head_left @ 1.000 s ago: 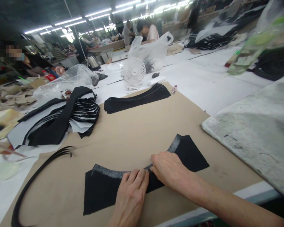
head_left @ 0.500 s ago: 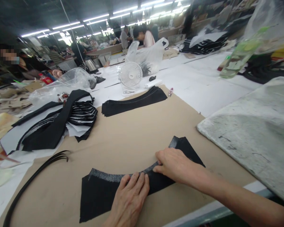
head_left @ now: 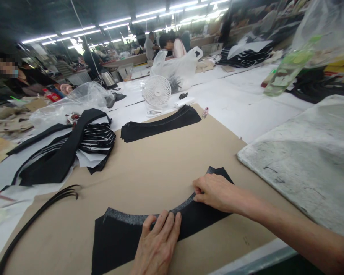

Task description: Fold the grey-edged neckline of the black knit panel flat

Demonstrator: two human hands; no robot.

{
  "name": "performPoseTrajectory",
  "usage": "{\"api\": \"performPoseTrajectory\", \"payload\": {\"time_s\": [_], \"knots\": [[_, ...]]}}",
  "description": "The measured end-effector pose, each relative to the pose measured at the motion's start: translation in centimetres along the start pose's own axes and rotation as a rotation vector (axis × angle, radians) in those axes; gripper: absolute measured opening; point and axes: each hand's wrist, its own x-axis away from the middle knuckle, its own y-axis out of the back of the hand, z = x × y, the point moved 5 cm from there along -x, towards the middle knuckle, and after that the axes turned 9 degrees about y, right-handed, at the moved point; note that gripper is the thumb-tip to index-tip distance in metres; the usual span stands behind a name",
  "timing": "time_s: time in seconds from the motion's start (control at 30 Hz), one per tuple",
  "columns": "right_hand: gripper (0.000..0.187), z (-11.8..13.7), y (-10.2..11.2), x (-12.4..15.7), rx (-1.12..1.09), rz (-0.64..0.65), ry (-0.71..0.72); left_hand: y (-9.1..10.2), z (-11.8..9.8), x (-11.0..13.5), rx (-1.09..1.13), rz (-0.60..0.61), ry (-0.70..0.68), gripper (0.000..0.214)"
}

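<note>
A curved black fabric piece (head_left: 117,236) with a grey upper edge lies on the brown paper sheet (head_left: 160,160) in front of me. My left hand (head_left: 157,244) rests flat on its middle, fingers stretched out and pressing the cloth down. My right hand (head_left: 215,193) sits further right along the grey edge, fingers curled and pinching that edge. The cloth's right end shows behind my right hand.
A stack of curved black pieces (head_left: 160,124) lies at the far side of the paper. Black and striped fabric (head_left: 63,152) is heaped at left, thin black strips (head_left: 37,214) curve nearby. A small white fan (head_left: 157,91), plastic bags, a grey-white board (head_left: 304,160) at right. Other people work at far tables.
My right hand has slid to the right along the grey edge of the cloth. My left hand stays pressed on the middle. The view has shifted slightly.
</note>
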Motion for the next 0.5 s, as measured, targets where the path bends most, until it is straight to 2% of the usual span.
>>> {"api": "performPoseTrajectory", "payload": {"time_s": [0.1,0.3,0.5], "knots": [[0.011,0.3,0.1,0.0,0.027,-0.024,0.009,0.2,-0.1,-0.2,0.009,-0.031,-0.026,0.039],[0.01,0.3,-0.3,0.1,0.054,-0.068,0.02,0.1,-0.1,-0.5,0.023,-0.006,-0.015,0.041],[0.015,-0.9,-0.8,0.8,0.051,-0.178,-0.02,-0.2,-0.4,-0.6,0.036,0.0,-0.003,0.038]]}}
